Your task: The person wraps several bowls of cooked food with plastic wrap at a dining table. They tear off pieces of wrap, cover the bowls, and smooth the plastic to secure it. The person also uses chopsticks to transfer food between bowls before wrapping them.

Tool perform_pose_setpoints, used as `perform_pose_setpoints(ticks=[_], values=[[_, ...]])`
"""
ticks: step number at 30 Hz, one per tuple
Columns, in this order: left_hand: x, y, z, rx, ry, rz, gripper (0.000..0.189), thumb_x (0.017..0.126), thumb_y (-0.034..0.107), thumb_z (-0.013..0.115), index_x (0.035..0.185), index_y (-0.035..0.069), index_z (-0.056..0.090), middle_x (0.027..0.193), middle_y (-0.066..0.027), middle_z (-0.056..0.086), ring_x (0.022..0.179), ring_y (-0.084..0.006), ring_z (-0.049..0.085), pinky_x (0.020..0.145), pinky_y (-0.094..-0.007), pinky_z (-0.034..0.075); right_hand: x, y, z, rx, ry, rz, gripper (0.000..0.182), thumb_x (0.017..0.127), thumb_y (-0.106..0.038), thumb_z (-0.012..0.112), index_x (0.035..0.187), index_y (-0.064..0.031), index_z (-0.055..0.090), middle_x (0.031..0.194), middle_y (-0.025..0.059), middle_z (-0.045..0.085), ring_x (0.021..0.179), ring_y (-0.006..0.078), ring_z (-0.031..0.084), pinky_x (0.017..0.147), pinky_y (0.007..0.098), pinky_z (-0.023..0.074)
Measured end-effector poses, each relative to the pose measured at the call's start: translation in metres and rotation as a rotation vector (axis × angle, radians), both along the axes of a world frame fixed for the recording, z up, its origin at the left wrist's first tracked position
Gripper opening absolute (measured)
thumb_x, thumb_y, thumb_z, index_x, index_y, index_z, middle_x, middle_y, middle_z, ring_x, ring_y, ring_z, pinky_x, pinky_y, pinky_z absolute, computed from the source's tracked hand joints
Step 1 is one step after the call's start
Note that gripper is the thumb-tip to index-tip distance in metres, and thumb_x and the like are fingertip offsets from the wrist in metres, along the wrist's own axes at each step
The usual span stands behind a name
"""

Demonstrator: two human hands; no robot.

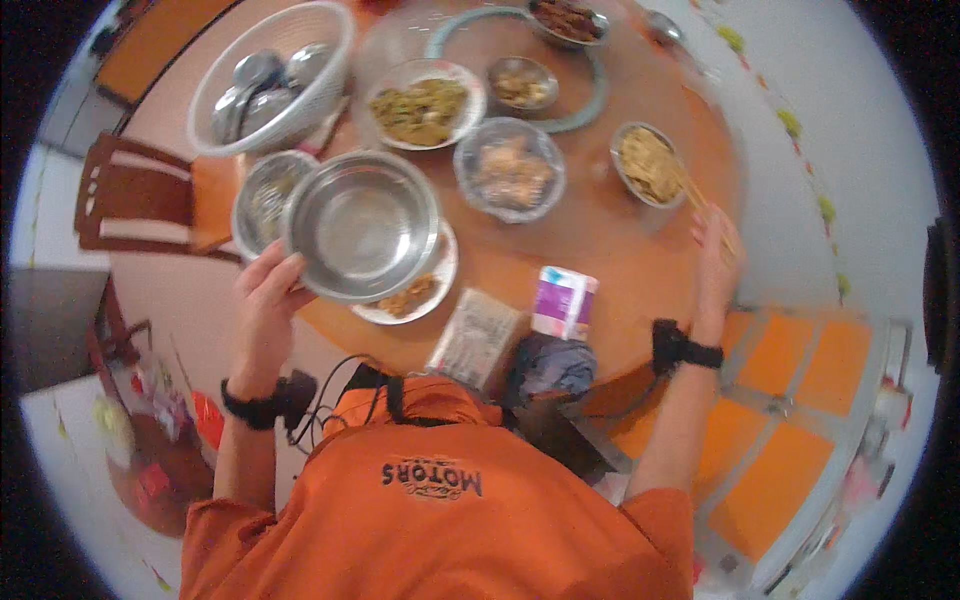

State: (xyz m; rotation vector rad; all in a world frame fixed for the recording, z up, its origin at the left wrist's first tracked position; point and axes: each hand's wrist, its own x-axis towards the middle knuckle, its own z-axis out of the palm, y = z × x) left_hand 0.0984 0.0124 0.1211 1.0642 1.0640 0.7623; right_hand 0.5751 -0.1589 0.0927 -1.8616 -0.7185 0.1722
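Observation:
My left hand grips the near left rim of an empty stainless steel bowl, which is raised over a plate of food and partly covers it. At the right of the round table, my right hand is closed on a pair of wooden chopsticks. Their far ends reach the edge of a metal bowl of pale yellowish food. Between the hands stands a bowl of pinkish food that looks covered with clear film. Another metal bowl sits just left of the raised bowl.
A white plastic basket with metal ware stands at the far left of the table. Beyond lie a plate of greenish food, a small bowl and a bowl of dark food. Nearer me are a purple-white packet and a flat package.

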Motion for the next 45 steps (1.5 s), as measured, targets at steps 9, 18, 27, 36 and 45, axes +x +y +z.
perform_pose_setpoints(ticks=[9,18,27,36,45], values=[[-0.001,-0.007,-0.016,-0.102,-0.114,0.063,0.034,0.093,0.012,0.051,0.123,-0.002,0.053,0.106,-0.0067,0.064,0.089,-0.0145,0.064,0.085,-0.0312,0.053,-0.011,0.0,-0.002,0.087,0.034,-0.043,0.039,0.098,-0.023,0.048,0.118,0.0088,0.055,0.109,0.0165,0.063,0.1,0.0215,0.064,0.079,0.0302,0.0525],[0.002,0.001,-0.032,-0.183,-0.156,-0.017,0.033,0.092,0.01,0.051,0.123,-0.002,0.054,0.106,-0.0067,0.064,0.091,-0.0134,0.064,0.084,-0.0303,0.052,-0.077,-0.011,0.048,0.248,0.117,-0.005,0.036,0.098,-0.025,0.047,0.113,0.0065,0.057,0.108,0.0152,0.063,0.097,0.024,0.065,0.076,0.0313,0.054],[0.007,0.004,-0.034,-0.165,-0.159,-0.144,0.031,0.092,0.012,0.05,0.12,-0.001,0.055,0.108,-0.0047,0.063,0.092,-0.0123,0.062,0.083,-0.029,0.051,-0.214,0.011,0.081,-0.064,0.333,0.578,0.026,0.095,-0.017,0.053,0.106,0.0048,0.062,0.092,0.0112,0.068,0.082,0.0163,0.066,0.071,0.027,0.0535],[-0.057,0.021,-0.039,-0.107,-0.154,-0.078,0.034,0.092,0.014,0.052,0.123,0.002,0.054,0.107,-0.0019,0.063,0.092,-0.0104,0.061,0.082,-0.027,0.05,-0.271,0.032,0.086,-0.113,0.404,0.569,0.025,0.094,-0.014,0.054,0.109,0.0033,0.062,0.095,0.0109,0.068,0.086,0.0163,0.067,0.073,0.0262,0.0539],[-0.106,0.031,-0.044,-0.084,-0.054,-0.045,0.034,0.091,0.016,0.053,0.122,0.002,0.056,0.102,-0.0014,0.064,0.088,-0.0098,0.062,0.079,-0.0259,0.05,-0.33,0.045,0.062,-0.182,0.178,0.802,0.025,0.094,-0.013,0.054,0.112,0.0018,0.062,0.099,0.011,0.068,0.088,0.0172,0.067,0.074,0.0274,0.0543]])
